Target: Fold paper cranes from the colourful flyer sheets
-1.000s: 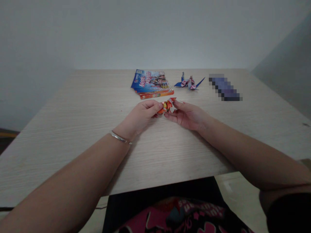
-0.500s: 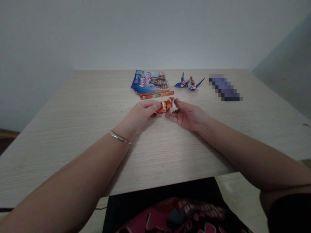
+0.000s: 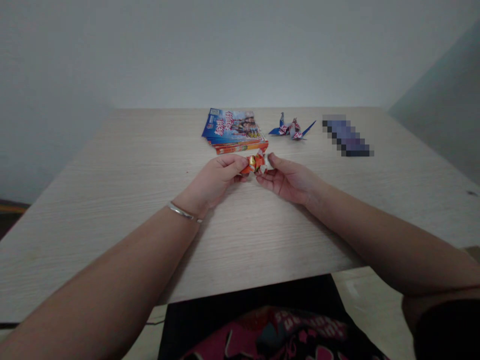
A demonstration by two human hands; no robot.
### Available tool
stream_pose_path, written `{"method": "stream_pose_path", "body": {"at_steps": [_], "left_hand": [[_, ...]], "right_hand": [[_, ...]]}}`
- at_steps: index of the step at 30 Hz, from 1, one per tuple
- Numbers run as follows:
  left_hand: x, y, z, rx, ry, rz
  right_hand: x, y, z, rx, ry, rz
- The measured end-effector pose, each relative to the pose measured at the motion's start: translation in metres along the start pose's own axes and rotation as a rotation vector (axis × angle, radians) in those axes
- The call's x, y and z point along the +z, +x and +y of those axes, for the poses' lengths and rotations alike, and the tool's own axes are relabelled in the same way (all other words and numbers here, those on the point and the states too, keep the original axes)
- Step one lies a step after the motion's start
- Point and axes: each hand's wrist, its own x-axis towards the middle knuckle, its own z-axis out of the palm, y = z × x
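Observation:
Between my two hands is a small piece of folded paper (image 3: 258, 163), orange, yellow and white, held just above the table. My left hand (image 3: 224, 175) pinches its left end with thumb and fingers; a silver bangle circles that wrist. At the right end, the thumb and fingers of my right hand (image 3: 290, 179) are closed on the whitish part. Fingertips hide some of the folds. Just beyond the hands lies a fanned stack of printed leaflets (image 3: 236, 127), blue on top with orange edges below.
Two blue and white origami cranes (image 3: 292, 129) sit close together right of the leaflets. Farther right lies a dark, pixelated flat object (image 3: 347, 136). The pale wood-grain table (image 3: 150, 150) reaches back to a grey wall (image 3: 240, 55).
The folded paper has shifted and turned slightly between my fingers, its white part showing less. Both hands keep their grip almost in place. Leaflets and cranes stay put.

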Motion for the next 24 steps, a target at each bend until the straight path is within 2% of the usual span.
{"method": "stream_pose_path", "body": {"at_steps": [9,18,24], "left_hand": [[0.0015,-0.0017,0.0000,-0.027,0.020,0.043],[-0.0009,0.0010,-0.0022,-0.078,-0.013,0.023],[0.0010,0.0017,-0.0017,-0.042,-0.030,0.018]], "right_hand": [[0.0047,-0.0008,-0.0001,-0.015,0.011,0.003],[0.0048,0.0000,0.0012,-0.012,0.028,0.026],[0.0058,0.0004,0.0018,-0.017,0.047,0.050]]}}
